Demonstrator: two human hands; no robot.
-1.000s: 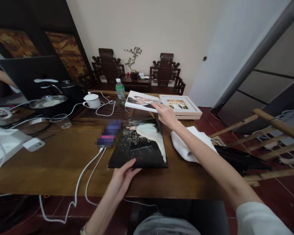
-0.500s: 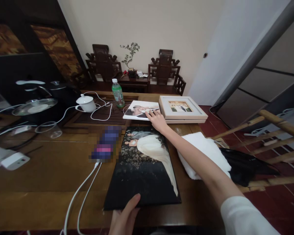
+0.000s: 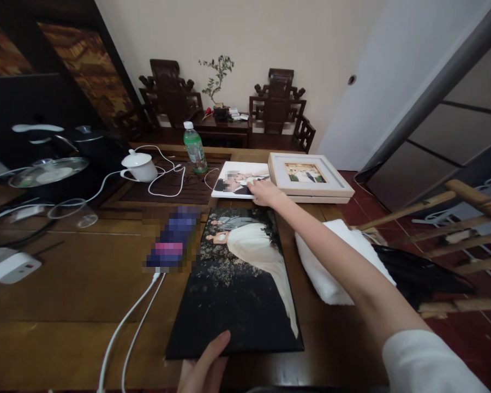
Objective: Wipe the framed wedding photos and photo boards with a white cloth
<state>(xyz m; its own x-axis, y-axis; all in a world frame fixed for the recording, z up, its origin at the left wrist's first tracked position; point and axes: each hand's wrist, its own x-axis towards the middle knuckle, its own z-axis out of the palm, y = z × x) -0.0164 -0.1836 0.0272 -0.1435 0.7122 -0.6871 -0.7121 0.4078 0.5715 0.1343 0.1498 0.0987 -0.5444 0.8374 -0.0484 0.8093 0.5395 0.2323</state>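
A large dark photo panel showing a couple lies flat on the wooden table in front of me. My left hand rests at its near edge, thumb on top of the panel. My right hand reaches forward and lies with fingers stretched on the near corner of a white-edged photo print. Just right of that print sits a pale framed picture on a stack.
A folded white towel lies under my right forearm. A blurred device with white cables sits left of the panel. Farther left are a glass, a white lidded cup, pots and a green bottle. A bamboo chair stands right.
The white-edged print went from lifted in my right hand to flat on the table, fingers now resting on it. The camera dropped closer, so my left hand sits lower in view.
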